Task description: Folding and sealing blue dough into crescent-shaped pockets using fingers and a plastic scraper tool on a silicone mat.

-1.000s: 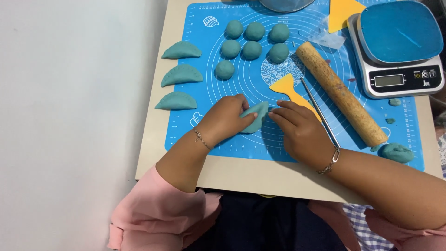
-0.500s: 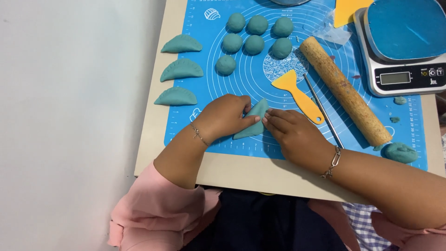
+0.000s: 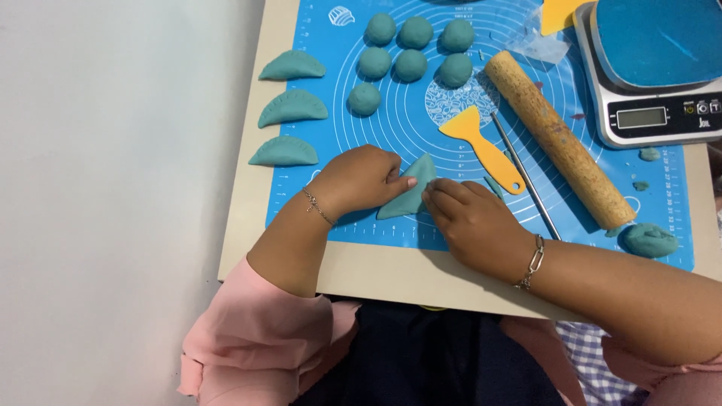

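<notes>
Head view: both hands [image 3: 361, 180] [image 3: 470, 222] on smooth folded teal dough [image 3: 410, 192].

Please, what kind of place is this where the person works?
Probably a home kitchen or baking table. A blue silicone pastry mat covers it, with a wooden rolling pin, a digital kitchen scale and teal dough balls.

Both hands lay low on the blue mat [image 3: 391, 225]. The left hand [image 3: 357, 180] curled, its thumb pointing right. The right hand [image 3: 474, 222] lay flat beside it, fingers pointing left. Both wrists wore thin bracelets.
</notes>
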